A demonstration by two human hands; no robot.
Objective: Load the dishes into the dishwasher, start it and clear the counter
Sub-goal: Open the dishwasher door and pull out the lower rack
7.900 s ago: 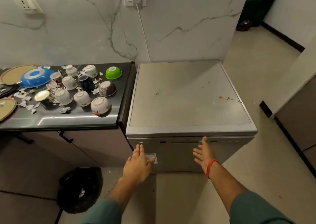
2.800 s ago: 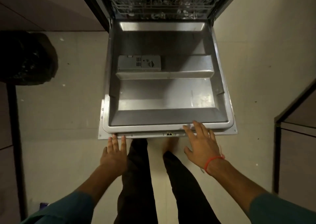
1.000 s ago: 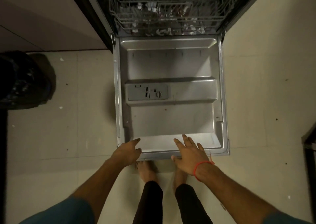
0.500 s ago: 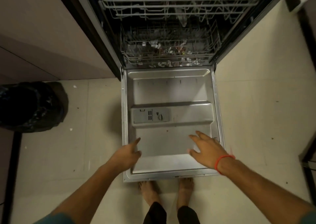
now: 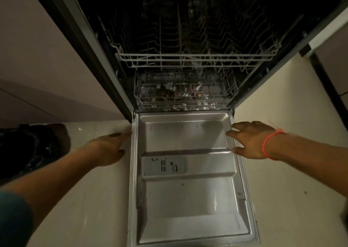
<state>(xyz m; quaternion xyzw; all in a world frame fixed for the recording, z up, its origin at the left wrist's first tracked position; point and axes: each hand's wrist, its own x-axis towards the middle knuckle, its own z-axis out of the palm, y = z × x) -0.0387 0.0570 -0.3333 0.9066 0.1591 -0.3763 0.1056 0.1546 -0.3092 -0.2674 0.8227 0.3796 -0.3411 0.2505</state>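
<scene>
The dishwasher stands open, its steel door (image 5: 188, 199) lying flat toward me with a grey detergent dispenser (image 5: 163, 166) on it. Inside, the upper wire rack (image 5: 194, 58) looks bare, and the lower rack (image 5: 185, 96) holds bits of paper and debris. My left hand (image 5: 109, 148) reaches forward beside the door's left edge, fingers straight, holding nothing. My right hand (image 5: 250, 139), with a red band on the wrist, hovers over the door's right edge near the hinge, fingers spread and holding nothing. No dishes or counter are in view.
A black rubbish bag (image 5: 28, 148) sits on the floor at the left, against the cabinet front (image 5: 47, 67). Pale tiled floor (image 5: 291, 114) spreads on both sides of the door. A dark-edged cabinet (image 5: 331, 67) stands at the far right.
The door has gone from shut to fully lowered. Both hands have left its front edge and moved forward along its sides toward the racks, as my view closed in.
</scene>
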